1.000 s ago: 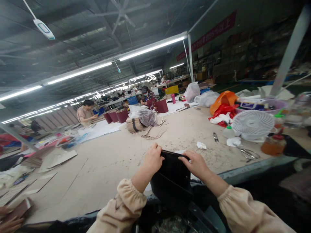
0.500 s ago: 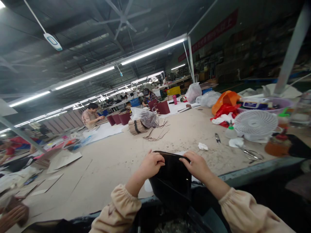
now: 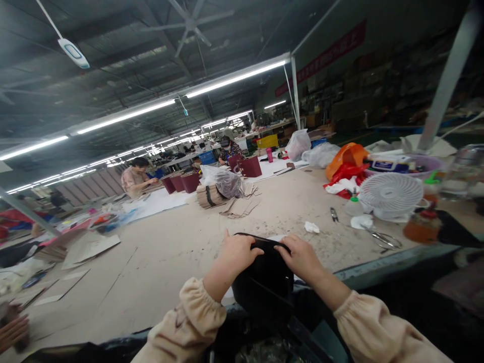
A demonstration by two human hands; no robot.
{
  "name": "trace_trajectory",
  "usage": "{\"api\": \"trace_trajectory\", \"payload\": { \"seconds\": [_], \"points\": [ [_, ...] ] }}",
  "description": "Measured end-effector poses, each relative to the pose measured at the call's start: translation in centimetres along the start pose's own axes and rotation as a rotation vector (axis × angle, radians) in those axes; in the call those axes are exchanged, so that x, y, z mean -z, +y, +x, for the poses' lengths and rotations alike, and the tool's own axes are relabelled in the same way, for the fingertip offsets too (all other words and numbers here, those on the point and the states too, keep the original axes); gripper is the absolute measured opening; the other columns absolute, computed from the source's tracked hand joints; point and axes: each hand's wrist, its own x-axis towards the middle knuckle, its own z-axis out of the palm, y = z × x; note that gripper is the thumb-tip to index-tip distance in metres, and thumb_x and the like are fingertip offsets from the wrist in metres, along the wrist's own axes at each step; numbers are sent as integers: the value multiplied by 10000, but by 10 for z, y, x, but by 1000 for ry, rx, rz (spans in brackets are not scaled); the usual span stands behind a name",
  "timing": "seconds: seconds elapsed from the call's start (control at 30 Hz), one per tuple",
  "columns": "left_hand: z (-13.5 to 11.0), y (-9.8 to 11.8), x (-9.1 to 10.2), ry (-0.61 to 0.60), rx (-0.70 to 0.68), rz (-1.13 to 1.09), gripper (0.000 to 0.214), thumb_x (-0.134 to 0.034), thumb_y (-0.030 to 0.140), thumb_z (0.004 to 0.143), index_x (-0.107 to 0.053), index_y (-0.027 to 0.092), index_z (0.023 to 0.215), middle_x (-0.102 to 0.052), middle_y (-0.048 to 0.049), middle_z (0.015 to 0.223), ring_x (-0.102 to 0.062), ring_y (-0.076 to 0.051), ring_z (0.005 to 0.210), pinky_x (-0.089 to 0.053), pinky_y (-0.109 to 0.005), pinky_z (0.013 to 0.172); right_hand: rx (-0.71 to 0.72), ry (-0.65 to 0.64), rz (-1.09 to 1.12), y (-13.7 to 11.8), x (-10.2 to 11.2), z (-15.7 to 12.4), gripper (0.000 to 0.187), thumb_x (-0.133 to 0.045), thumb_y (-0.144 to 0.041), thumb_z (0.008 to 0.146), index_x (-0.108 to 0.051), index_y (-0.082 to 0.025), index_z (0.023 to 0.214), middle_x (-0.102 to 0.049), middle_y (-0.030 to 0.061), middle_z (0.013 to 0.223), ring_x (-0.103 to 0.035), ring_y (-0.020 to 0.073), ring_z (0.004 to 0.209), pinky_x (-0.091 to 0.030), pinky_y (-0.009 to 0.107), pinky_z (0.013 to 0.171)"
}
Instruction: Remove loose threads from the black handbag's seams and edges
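Both my hands grip the top edge of a black bag-like piece that stands upright at the near edge of the worktable. My left hand is closed over its left top corner. My right hand is closed over its right top corner, fingers curled across the rim. The two hands sit close together, thumbs almost meeting over the middle. Cream sleeves cover both forearms. The lower part of the black piece dips below the table edge into a dark area.
A white desk fan, scissors, an orange jar and red and orange bags crowd the right. Cardboard stacks and maroon boxes lie farther back. Other people work at the table's far side. Another person's hand shows bottom left.
My hands have drawn closer together along the top rim of the black piece, and the piece sits slightly lower. The view has shifted a little.
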Motion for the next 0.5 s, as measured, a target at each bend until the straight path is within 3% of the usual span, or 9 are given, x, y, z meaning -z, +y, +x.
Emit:
{"api": "trace_trajectory", "payload": {
  "seconds": [0.2,0.5],
  "points": [
    [2,3,-10,97,-36,-108,156,-563,329,812,-669,235,746,-629,-25,924,-559,-208,928,-170,-584,1037,-28,-3,-9,2,4,-1,234,-467,-361,869,-583,-210,734,-578,38,754,-554,170,763,-412,272,676],
    [13,-9,-13,252,15,-171,148,-640,332,755,-692,206,696,-581,-40,1082,-496,-224,1033,-345,-432,960,-42,23,33,5,2,2,235,-475,-362,860,-602,-215,729,-597,35,750,-564,170,757,-417,272,679]
  ]
}}
